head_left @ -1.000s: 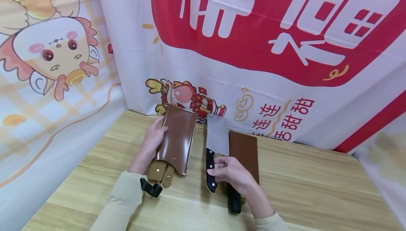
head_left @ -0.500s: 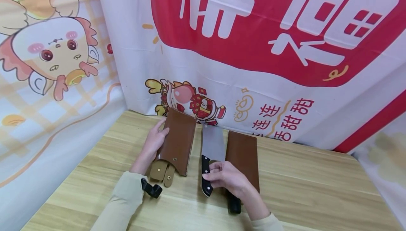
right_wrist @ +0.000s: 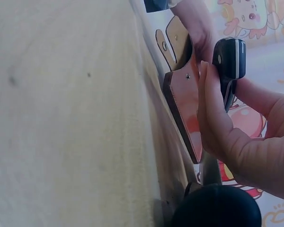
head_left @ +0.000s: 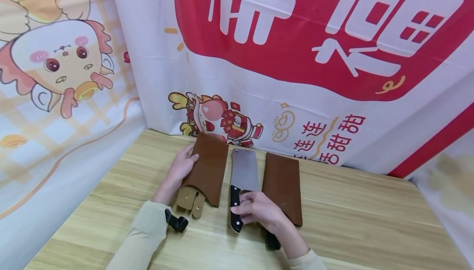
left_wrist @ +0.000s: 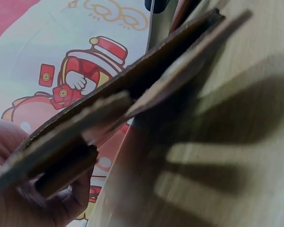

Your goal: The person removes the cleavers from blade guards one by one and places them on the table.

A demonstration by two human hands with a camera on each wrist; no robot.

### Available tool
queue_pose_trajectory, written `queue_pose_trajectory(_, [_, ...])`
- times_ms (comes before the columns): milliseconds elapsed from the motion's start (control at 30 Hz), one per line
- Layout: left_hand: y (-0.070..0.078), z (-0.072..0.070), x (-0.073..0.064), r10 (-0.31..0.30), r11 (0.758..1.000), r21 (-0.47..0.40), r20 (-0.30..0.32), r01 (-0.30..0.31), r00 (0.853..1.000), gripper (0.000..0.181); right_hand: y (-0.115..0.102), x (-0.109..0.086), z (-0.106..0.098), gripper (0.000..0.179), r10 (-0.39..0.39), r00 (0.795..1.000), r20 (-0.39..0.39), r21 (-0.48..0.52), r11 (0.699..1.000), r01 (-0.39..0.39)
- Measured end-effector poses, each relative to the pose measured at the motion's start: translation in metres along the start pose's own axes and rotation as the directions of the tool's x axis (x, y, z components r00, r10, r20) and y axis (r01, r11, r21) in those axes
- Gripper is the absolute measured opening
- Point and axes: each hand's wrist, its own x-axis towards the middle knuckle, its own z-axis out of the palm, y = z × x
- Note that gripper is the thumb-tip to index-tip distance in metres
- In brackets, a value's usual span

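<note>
My left hand [head_left: 181,166] grips a brown leather knife sheath [head_left: 207,167] by its left edge. Two tan straps [head_left: 192,202] stick out of the sheath's curved near end; the left wrist view shows that end [left_wrist: 132,99] edge-on, tilted above the table. To its right, a cleaver [head_left: 244,169] points away from me, its broad steel blade bare. The thumb and fingers of my right hand [head_left: 261,211] pinch its black riveted handle [right_wrist: 231,59]. Part of the blade's near end is hidden by the right hand.
A second brown sheath [head_left: 283,183] lies on the wooden table [head_left: 355,212] right of the cleaver. A black rounded object [head_left: 273,241] shows under the right wrist, mostly hidden. Printed cloth [head_left: 314,68] hangs behind the table's far edge.
The cleaver and my right hand have moved left and towards me. The sheath in my left hand has come slightly nearer, its far end lower, and its glare is gone.
</note>
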Motion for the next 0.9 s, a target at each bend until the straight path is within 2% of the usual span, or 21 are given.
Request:
queue_pose_trajectory(133, [-0.001, 0.001, -0.001, 0.006, 0.999, 0.041, -0.013, -0.005, 1.000, 0.058, 0.003, 0.002, 0.002, 0.055, -0.001, 1.000, 0.011, 0.010, 1.000, 0.001])
queue_pose_trajectory(367, [-0.004, 0.000, -0.001, 0.016, 0.991, 0.137, -0.045, -0.010, 0.999, 0.057, 0.008, 0.005, 0.004, 0.027, -0.019, 0.998, 0.064, 0.049, 0.999, 0.015])
queue_pose_trajectory(533, [-0.006, -0.001, 0.000, 0.019, 0.987, 0.162, -0.050, -0.010, 0.999, 0.059, 0.010, 0.005, 0.004, 0.033, -0.029, 0.996, 0.079, 0.032, 0.999, 0.026])
queue_pose_trajectory(700, [-0.009, -0.003, 0.002, 0.020, 0.980, 0.197, -0.068, -0.007, 0.997, 0.060, 0.012, 0.005, 0.005, 0.027, -0.033, 0.996, 0.087, 0.002, 0.999, 0.033])
queue_pose_trajectory(900, [-0.009, -0.004, 0.003, 0.032, 0.965, 0.261, -0.073, -0.012, 0.997, 0.059, 0.010, 0.004, 0.006, 0.031, -0.012, 0.994, 0.105, -0.038, 0.999, 0.016])
